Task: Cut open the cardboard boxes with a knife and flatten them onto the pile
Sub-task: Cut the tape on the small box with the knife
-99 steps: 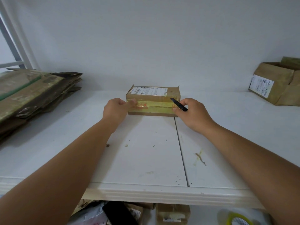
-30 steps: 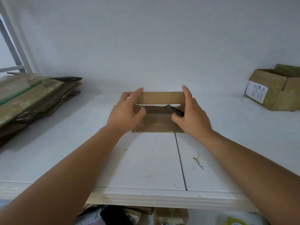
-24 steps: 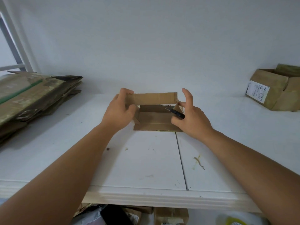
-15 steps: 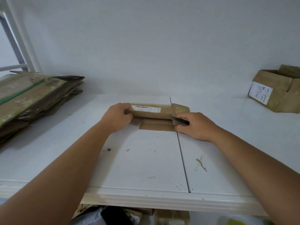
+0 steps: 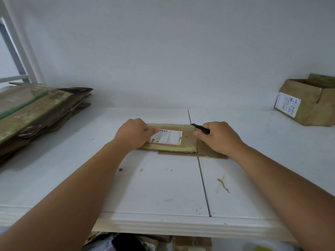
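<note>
Box [image 5: 174, 140] lies flat mid-frame; left hand [image 5: 135, 132] presses it, fingers curled. Right hand [image 5: 218, 136] grips knife [image 5: 200, 128]. Risk: blade nicks left fingers while pressing.

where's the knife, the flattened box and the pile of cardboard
knife [image 5: 200, 127], head view, on the black handle sticking out of the right hand [image 5: 220, 137]
flattened box [image 5: 188, 135], head view, on the bare brown top face beside its white label
pile of cardboard [image 5: 34, 109], head view, on the top sheet
</note>
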